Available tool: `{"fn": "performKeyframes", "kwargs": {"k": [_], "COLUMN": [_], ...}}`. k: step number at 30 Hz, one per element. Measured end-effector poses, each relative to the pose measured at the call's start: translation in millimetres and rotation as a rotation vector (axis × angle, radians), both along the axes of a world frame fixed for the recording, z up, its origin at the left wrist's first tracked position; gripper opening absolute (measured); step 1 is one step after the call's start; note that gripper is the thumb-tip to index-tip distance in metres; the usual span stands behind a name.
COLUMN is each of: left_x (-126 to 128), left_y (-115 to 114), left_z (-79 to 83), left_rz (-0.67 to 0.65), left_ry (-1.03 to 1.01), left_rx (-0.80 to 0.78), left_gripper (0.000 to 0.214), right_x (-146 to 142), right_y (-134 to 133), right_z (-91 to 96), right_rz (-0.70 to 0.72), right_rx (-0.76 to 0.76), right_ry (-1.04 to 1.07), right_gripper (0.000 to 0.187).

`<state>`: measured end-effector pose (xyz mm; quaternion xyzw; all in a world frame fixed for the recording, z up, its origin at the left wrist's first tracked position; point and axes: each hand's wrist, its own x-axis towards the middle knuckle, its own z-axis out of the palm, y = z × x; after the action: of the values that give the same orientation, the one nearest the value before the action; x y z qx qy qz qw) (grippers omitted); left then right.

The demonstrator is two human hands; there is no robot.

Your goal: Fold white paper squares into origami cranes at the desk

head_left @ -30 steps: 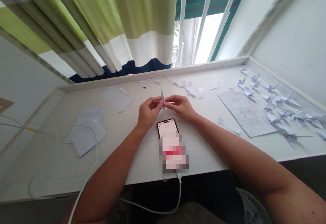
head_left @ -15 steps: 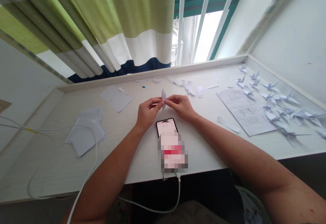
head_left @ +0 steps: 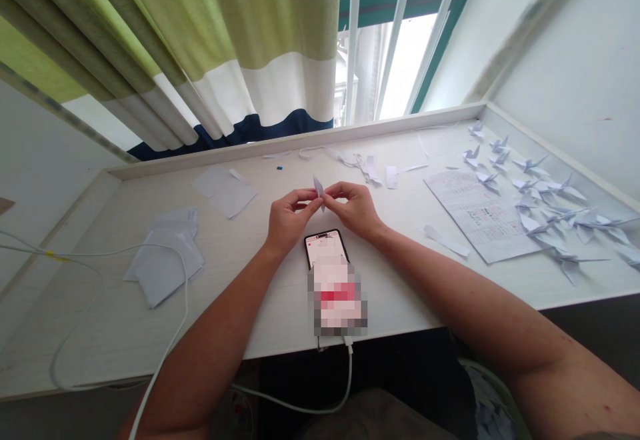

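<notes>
Between my two hands, a small folded piece of white paper (head_left: 319,187) stands on edge, narrow and pointed at the top. My left hand (head_left: 293,217) pinches it from the left with thumb and fingers. From the right, my right hand (head_left: 356,208) grips the same paper near its middle. Fingers hide part of its folds. Just below the hands lies a phone (head_left: 327,250) with its screen lit and partly blurred out, and a white cable (head_left: 349,360) plugged into its lower end.
Several folded paper cranes (head_left: 545,193) crowd the right side of the desk beside a written sheet (head_left: 483,217). Paper stacks (head_left: 167,260) and loose sheets (head_left: 225,190) lie left. Paper scraps (head_left: 367,168) lie along the back. A white cable (head_left: 185,293) crosses my left arm.
The folded paper has tilted, its upper tip leaning a little to the left. Both hands keep their hold on it, and the whole view has shifted slightly.
</notes>
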<state>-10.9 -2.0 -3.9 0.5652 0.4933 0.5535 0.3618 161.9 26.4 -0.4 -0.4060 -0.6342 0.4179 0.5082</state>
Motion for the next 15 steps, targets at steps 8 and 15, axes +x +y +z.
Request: {"fn": "performKeyframes", "kwargs": {"k": [8, 15], "left_x": [-0.3, -1.8], "left_y": [3.3, 2.6], "left_z": [-0.6, 1.1], "left_rz": [0.038, 0.024], "left_ry": [-0.091, -0.111], "left_rx": [-0.002, -0.007], "left_gripper": [0.034, 0.034], "right_x": [-0.4, 0.0], "right_y": [4.4, 4.4], "right_z": [-4.0, -3.7], "right_rz": [0.059, 0.077], "right_rx": [-0.032, -0.068], "right_ry": [0.088, 0.138], "right_gripper": [0.048, 0.049]}}
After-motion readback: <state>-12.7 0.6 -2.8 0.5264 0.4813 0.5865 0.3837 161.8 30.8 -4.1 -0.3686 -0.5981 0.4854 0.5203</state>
